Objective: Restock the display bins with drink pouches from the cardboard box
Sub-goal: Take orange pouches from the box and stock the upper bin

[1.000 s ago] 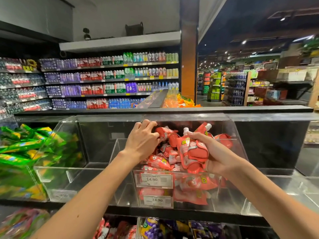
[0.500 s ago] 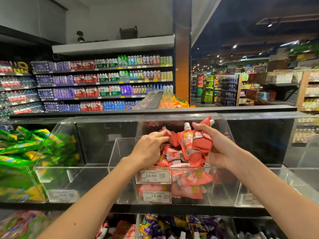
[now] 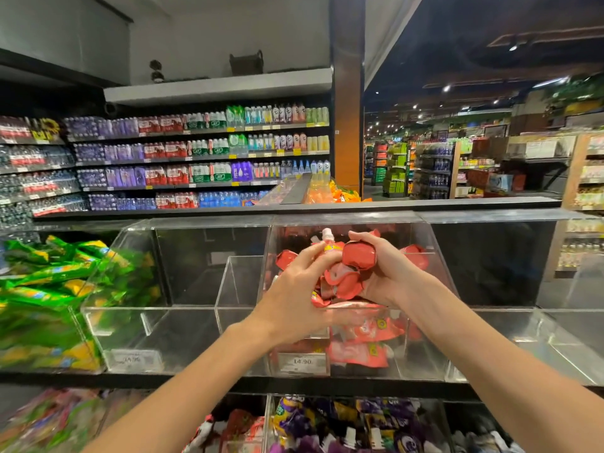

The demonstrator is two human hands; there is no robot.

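Note:
A clear acrylic display bin (image 3: 434, 256) in the middle holds a heap of red drink pouches (image 3: 362, 353). My right hand (image 3: 389, 276) grips a bundle of red pouches (image 3: 358, 259) above the bin's opening. My left hand (image 3: 294, 299) reaches across to that bundle, its fingers closing on a red pouch with a white cap (image 3: 327, 248). The two hands nearly touch over the heap. The cardboard box is out of view.
An acrylic bin (image 3: 196, 289) with nothing in it stands to the left, and beyond it a bin of green pouches (image 3: 49, 289). Another clear bin (image 3: 523, 331) lies to the right. Purple pouches (image 3: 327, 426) fill a lower bin. Bottle shelves (image 3: 196, 158) line the back.
My left hand has moved right from the heap onto the bundle in my right hand. My right hand has lifted the bundle slightly toward the bin's top.

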